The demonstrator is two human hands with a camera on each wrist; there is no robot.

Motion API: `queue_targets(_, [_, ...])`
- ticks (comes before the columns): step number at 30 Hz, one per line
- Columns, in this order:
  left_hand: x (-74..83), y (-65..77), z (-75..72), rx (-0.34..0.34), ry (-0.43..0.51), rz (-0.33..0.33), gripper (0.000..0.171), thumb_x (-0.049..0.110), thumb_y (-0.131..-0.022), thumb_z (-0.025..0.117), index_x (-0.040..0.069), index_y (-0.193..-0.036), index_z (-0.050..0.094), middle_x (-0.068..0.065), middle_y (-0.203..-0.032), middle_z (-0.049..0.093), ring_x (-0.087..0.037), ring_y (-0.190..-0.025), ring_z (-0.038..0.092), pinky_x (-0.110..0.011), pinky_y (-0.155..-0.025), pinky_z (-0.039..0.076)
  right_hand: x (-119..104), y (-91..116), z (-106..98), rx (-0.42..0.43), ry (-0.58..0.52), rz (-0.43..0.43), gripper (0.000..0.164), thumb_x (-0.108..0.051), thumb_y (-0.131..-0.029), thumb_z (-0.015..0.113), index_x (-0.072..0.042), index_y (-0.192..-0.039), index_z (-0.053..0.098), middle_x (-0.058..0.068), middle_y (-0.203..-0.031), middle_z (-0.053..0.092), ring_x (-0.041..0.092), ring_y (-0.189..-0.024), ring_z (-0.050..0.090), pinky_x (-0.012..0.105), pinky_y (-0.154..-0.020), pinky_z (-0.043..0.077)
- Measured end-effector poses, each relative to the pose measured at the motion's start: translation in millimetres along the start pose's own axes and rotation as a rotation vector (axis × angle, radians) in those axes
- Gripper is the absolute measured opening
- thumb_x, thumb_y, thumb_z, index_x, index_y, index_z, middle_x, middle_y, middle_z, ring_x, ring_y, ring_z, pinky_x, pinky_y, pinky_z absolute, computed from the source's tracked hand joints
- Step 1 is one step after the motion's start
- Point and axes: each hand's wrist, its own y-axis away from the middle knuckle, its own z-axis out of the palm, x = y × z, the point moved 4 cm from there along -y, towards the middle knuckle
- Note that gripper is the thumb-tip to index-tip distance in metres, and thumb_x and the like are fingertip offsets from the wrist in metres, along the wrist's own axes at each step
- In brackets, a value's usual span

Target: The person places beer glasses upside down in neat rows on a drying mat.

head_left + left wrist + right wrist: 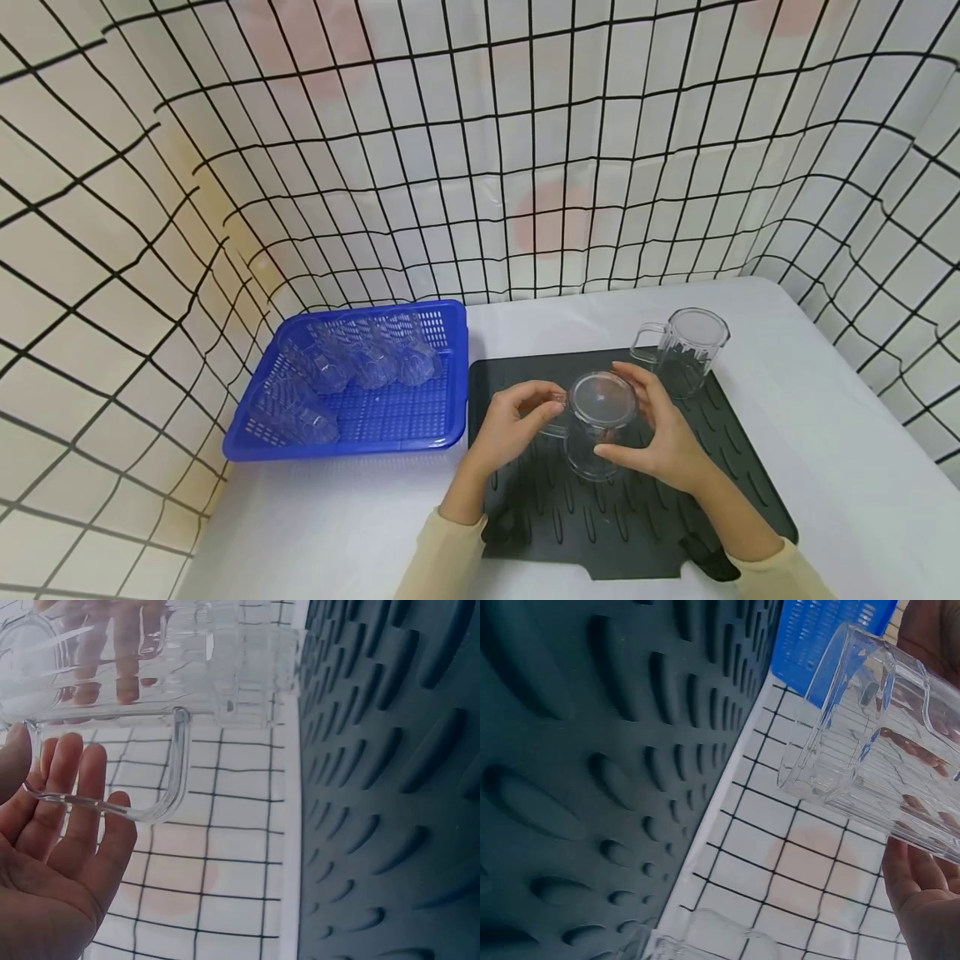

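Observation:
A clear glass mug (600,425) is upside down above the dark ridged mat (630,546), its rim apart from the mat in both wrist views. My left hand (510,429) holds the mug's handle (161,799), with fingers behind it and the thumb at its upper end. Around the far side of the mug's body, my right hand (667,442) grips with fingers and thumb. Another clear mug (693,354) stands upside down at the mat's back right corner, handle pointing left; part of this mug (727,937) shows low in the right wrist view.
A blue plastic basket (352,451) stands left of the mat, with several clear glass mugs (375,367) inside. Black wire grid panels (510,158) enclose the white table (352,525) at the back and sides. A dark strap-like thing (708,557) lies beneath the right wrist.

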Motion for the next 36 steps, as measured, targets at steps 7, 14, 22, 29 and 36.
queue_targets(7, [-11.8, -11.2, 5.9, -0.004, 0.006, -0.046, 0.019, 0.001, -0.095, 0.059, -0.009, -0.112, 0.063, -0.022, -0.104, 0.067, -0.021, -0.095, 0.066, -0.027, -0.084, 0.052, 17, 0, -6, 0.001, 0.015, 0.087, 0.098, 0.011, -0.065, 0.083, -0.004, -0.148, 0.033, -0.008, -0.138, 0.049, 0.003, -0.116, 0.05, 0.013, -0.091, 0.04])
queue_targets(14, [-19.0, -23.6, 10.1, 0.0, -0.082, -0.04, 0.02, 0.005, -0.097, 0.057, -0.006, -0.113, 0.063, -0.019, -0.107, 0.067, -0.025, -0.096, 0.065, -0.026, -0.084, 0.05, 24, -4, -11, 0.029, 0.21, 0.109, 0.103, -0.003, -0.063, 0.09, -0.01, -0.149, 0.034, 0.009, -0.136, 0.053, -0.003, -0.117, 0.046, 0.02, -0.095, 0.039])
queue_targets(22, [-40.0, -40.3, 17.4, -0.01, -0.1, -0.076, 0.022, 0.008, -0.099, 0.056, -0.002, -0.118, 0.062, -0.016, -0.109, 0.067, -0.023, -0.098, 0.064, -0.027, -0.083, 0.049, 39, -7, -17, 0.036, 0.258, 0.158, 0.101, -0.009, -0.067, 0.09, -0.013, -0.15, 0.032, 0.016, -0.14, 0.049, 0.014, -0.124, 0.047, 0.063, -0.097, 0.037])
queue_targets(29, [-77.2, -59.5, 22.5, -0.023, -0.124, -0.099, 0.025, 0.018, -0.1, 0.055, 0.006, -0.121, 0.062, -0.009, -0.116, 0.066, -0.017, -0.104, 0.062, -0.028, -0.086, 0.049, 50, -12, -21, 0.043, 0.272, 0.224, 0.101, -0.013, -0.07, 0.088, -0.011, -0.151, 0.028, 0.023, -0.143, 0.043, 0.046, -0.128, 0.042, 0.067, -0.098, 0.034])
queue_targets(36, [-43.8, -67.1, 17.5, -0.025, -0.09, -0.119, 0.022, 0.006, -0.099, 0.054, -0.004, -0.118, 0.06, -0.019, -0.114, 0.065, -0.027, -0.105, 0.063, -0.028, -0.086, 0.049, 52, -21, -22, 0.053, 0.313, 0.251, 0.098, -0.015, -0.071, 0.088, -0.008, -0.15, 0.029, 0.025, -0.143, 0.041, 0.05, -0.129, 0.04, 0.068, -0.097, 0.033])
